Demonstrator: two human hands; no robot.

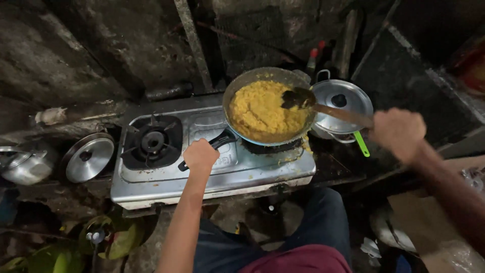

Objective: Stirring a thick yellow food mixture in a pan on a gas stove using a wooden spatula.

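Head camera looks down on a 2-burner steel stove (212, 167) set on a dark, cluttered surface (333, 169). On the right burner sits a pan (268, 108) full of yellow food (262, 111), tilted a little, its far rim near the blackened wall. Left hand (200, 155) is closed around the pan's black handle (222, 140), which juts toward the stove's front edge. Right hand (399, 132) is closed around the long handle of a spatula (323, 107); its dark blade rests on the food at the pan's right rim. Just beside the pan on the right stands a pot with a steel lid (341, 103), under the spatula's handle, and a green handle (361, 143) pokes out below it. Left burner (152, 141) is bare and gives open room. A second steel lid (89, 157) lies just off the stove's left edge, with a kettle (22, 164) further left. Below the stove's front edge are the person's knees.
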